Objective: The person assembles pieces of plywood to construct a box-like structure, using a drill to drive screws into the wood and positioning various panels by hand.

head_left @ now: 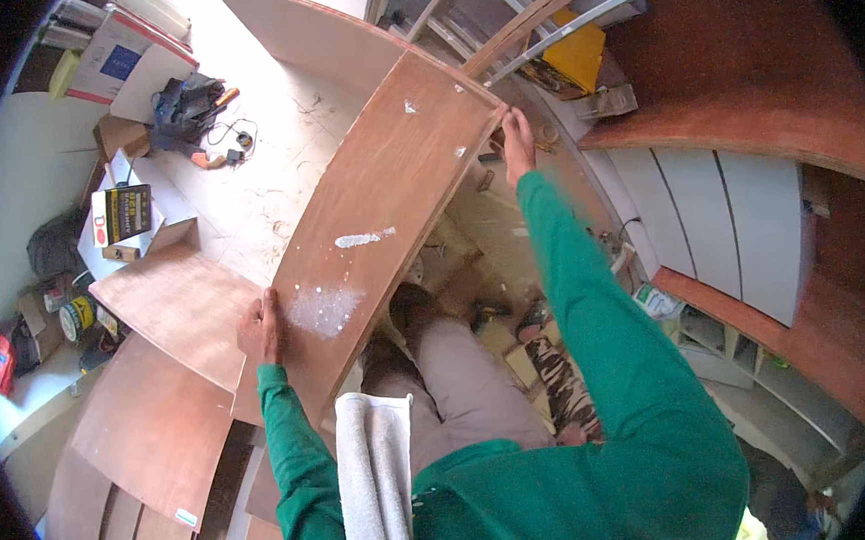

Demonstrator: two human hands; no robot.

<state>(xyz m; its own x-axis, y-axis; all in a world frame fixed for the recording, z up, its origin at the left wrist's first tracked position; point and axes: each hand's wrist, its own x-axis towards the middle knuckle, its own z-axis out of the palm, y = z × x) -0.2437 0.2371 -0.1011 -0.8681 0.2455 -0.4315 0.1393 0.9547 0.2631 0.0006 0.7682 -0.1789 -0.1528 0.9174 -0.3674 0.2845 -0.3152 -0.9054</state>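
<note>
A long reddish-brown plywood panel (377, 189) lies aslant in front of me, with white smears and specks on its face. My left hand (259, 327) is closed on its near left edge, the thumb pointing up. With the arm stretched out, my right hand (517, 146) grips the far right edge near a corner; the fingers under it are partly hidden. Another plywood board (311, 38) meets the panel's far end. A smaller plywood board (179, 303) lies beside my left hand, its right end close to the panel.
More plywood sheets (152, 420) are stacked at the lower left. A black bag (188, 106) and a cable (233, 138) lie on the pale floor. A ladder (465, 17) leans at the far right, near white drawer fronts (715, 220). Scraps and tools litter the ground by my legs.
</note>
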